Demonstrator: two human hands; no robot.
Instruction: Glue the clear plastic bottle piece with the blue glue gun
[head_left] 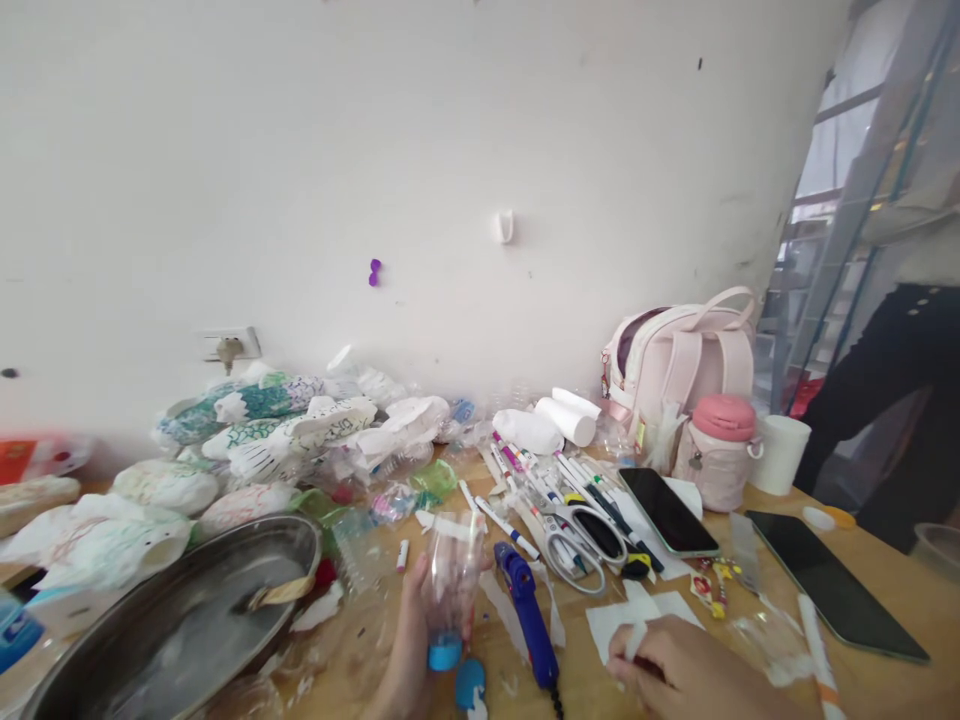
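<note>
While the left hand [409, 640] grips a clear bottle [452, 585], the right hand [675, 665] – fingers curled – pinches white paper [637, 635].

bare wood [900, 600] at right, markers [570, 480], scissors [577, 540], glue gun [529, 610] crowding centre, metal basin [187, 620] blocking left

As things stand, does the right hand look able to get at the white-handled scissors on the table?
Probably yes. The right hand rests on white paper just below the scissors, which lie on top of the pens with nothing over them. The blue glue gun lies off to the left, not in between.
</note>
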